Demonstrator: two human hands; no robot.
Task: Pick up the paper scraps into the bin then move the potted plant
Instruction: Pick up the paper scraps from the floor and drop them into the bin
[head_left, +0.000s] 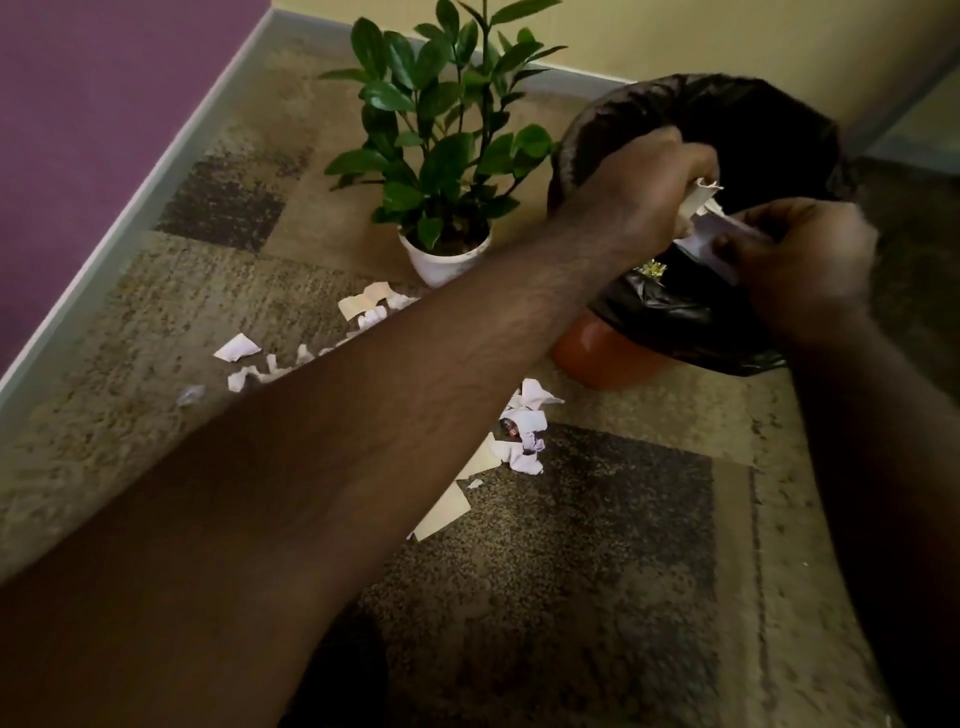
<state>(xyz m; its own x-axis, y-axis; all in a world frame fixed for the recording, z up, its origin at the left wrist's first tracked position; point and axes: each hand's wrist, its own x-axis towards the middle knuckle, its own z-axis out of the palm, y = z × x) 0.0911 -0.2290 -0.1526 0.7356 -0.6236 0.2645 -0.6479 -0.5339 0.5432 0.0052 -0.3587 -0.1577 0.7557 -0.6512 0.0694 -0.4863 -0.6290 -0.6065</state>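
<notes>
Carpet (597, 545) holds paper scraps (522, 434) beside potted plant (441, 156).

Both forearms are bare and sleeveless to the frame's edge, the left forearm (363, 415) lightly haired.

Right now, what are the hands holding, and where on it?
Both hands hold paper scraps over the bin. Left hand grips a cream scrap by its lower part; right hand pinches white scraps at their right end.
</notes>
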